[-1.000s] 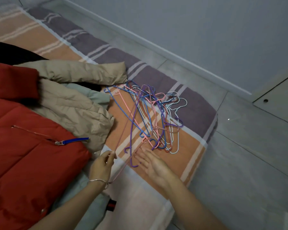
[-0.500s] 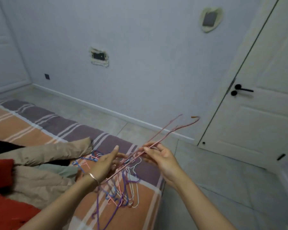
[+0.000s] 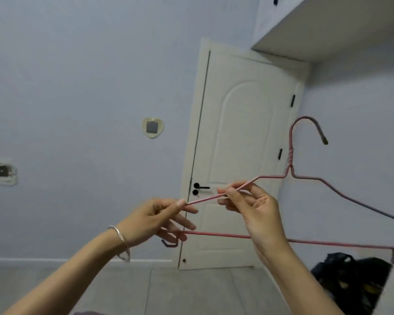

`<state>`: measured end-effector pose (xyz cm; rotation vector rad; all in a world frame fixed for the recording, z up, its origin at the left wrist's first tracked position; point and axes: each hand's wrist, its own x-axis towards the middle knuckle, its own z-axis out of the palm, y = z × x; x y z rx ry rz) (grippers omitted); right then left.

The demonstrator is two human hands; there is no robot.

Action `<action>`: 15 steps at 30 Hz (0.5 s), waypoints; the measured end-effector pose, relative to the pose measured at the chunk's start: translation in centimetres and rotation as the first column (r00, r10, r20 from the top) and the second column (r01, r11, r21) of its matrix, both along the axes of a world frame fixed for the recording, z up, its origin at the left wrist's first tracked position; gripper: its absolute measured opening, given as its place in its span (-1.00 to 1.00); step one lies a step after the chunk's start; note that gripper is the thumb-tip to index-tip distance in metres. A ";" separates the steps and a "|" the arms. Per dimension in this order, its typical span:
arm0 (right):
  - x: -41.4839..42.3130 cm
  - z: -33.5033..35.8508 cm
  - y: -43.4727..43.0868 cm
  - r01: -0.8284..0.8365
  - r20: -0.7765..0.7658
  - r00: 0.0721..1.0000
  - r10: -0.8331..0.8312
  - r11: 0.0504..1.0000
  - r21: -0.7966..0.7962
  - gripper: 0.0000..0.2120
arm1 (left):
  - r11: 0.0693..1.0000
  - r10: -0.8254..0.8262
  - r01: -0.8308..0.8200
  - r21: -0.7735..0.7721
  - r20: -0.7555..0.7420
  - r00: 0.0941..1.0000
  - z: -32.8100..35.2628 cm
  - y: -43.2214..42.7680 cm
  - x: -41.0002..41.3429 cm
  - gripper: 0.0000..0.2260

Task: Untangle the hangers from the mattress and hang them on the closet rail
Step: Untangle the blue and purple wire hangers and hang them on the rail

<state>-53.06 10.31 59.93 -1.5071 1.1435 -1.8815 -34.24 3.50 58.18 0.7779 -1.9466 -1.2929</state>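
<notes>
A pink wire hanger (image 3: pixel 290 160) is held up in the air in front of a white door, hook pointing up at the right. My left hand (image 3: pixel 155 220) pinches the left end of its upper shoulder wire and also touches the bottom bar. My right hand (image 3: pixel 253 208) pinches the same shoulder wire a little further right; the bottom bar passes behind that wrist. The mattress, the hanger pile and the closet rail are out of view.
A white door (image 3: pixel 243 123) with a black handle (image 3: pixel 200 188) stands straight ahead. A white overhead cabinet or shelf (image 3: pixel 328 26) juts out at the top right. A dark bag (image 3: pixel 350 283) sits on the tiled floor at the lower right.
The view has swung up and right from the mattress to the door. One pink hanger has been lifted free of the pile and now hangs upright between both hands.
</notes>
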 end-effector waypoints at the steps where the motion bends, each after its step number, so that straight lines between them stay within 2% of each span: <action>1: -1.9 1.2 1.4 0.042 -0.007 0.999 -0.042 0.999 -0.031 -0.98 | 0.999 -0.033 0.032 -0.042 -0.023 0.999 1.1 0.7 -2.1 -0.64; 8: -15.6 6.7 11.6 0.255 0.009 0.967 -0.256 0.957 -0.136 -0.96 | 0.933 -0.306 0.269 -0.238 -0.136 0.942 7.0 7.1 -17.3 -0.63; 15: -27.5 8.8 19.6 0.463 0.054 0.885 -0.463 0.863 -0.202 -0.92 | 0.887 -0.423 0.349 -0.302 -0.229 0.877 9.8 14.2 -32.1 -0.68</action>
